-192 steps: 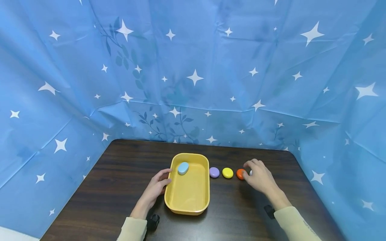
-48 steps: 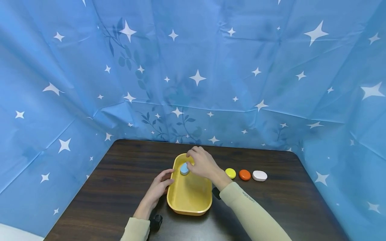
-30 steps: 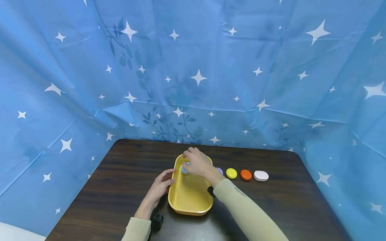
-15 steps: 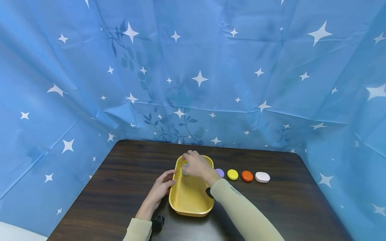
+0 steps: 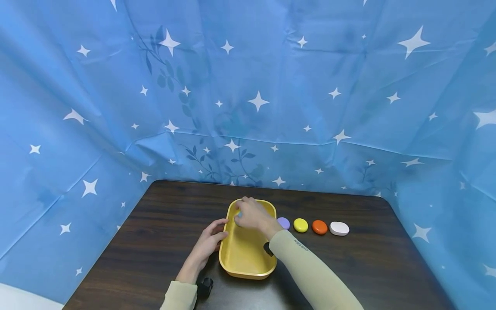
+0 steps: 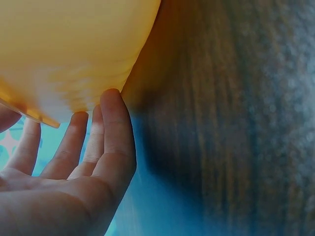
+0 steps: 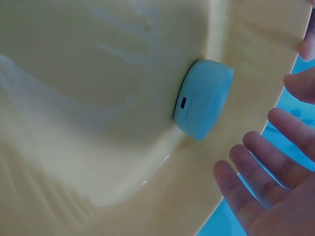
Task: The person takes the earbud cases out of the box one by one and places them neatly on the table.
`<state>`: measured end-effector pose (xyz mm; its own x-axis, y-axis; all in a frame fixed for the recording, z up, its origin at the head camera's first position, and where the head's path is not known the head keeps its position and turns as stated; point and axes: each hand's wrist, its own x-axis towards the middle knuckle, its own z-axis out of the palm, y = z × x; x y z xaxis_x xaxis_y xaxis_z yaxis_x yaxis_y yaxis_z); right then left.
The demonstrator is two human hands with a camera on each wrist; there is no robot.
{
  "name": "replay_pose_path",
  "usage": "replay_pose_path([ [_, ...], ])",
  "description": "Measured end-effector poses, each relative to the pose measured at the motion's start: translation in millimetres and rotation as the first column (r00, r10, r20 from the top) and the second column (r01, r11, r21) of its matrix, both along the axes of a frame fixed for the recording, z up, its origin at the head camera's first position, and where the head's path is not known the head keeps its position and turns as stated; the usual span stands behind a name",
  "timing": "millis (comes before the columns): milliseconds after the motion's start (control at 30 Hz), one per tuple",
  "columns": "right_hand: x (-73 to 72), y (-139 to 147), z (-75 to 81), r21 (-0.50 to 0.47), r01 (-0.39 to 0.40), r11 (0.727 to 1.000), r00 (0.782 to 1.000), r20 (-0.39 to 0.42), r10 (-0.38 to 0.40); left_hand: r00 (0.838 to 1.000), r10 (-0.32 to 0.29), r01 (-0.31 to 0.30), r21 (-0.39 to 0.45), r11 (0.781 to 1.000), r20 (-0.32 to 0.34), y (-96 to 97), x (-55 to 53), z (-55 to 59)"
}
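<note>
A yellow plastic tray [image 5: 248, 258] stands on the dark wood table. My left hand [image 5: 207, 241] rests against its left side, and in the left wrist view several fingertips [image 6: 113, 105] touch the outer wall. My right hand [image 5: 253, 215] reaches into the tray's far left corner, just over a light blue oval earbud case [image 5: 239, 214] that it mostly hides in the head view. In the right wrist view this case [image 7: 203, 101] stands against the tray's wall, a small dark slot on its side. The right fingers [image 7: 266, 152] are spread and apart from it.
To the tray's right lie a purple round piece [image 5: 283, 223], a yellow one [image 5: 300, 225], an orange one [image 5: 319, 227] and a white oval one [image 5: 339, 228], in a row. A blue star-patterned curtain [image 5: 248, 107] hangs behind the table.
My right hand has come from the orange and white pieces to the tray. Over the last second it sinks closer to the blue case. The left hand stays at the tray's side.
</note>
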<state>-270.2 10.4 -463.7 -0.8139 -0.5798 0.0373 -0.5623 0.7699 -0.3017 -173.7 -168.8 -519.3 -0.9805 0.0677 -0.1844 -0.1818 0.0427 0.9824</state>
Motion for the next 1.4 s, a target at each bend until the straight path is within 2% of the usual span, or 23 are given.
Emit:
replay_pose_path([
  [600,0.5,-2.5,-16.2,0.012,0.007,1.0,0.998,0.066,-0.008,1.0,-0.013,0.013,0.01,1.0,-0.014,0.4,4.3,-2.2],
  [867,-1.2,-2.2,-20.5,0.042,-0.006,0.999,0.998,0.06,0.004,1.0,-0.013,0.013,0.003,1.0,-0.014,0.4,3.4,-0.6],
  [1400,0.6,-4.4,-22.7,0.063,0.017,0.998,0.998,0.055,-0.021,1.0,-0.005,0.005,0.002,1.0,-0.031,0.6,2.3,0.7],
])
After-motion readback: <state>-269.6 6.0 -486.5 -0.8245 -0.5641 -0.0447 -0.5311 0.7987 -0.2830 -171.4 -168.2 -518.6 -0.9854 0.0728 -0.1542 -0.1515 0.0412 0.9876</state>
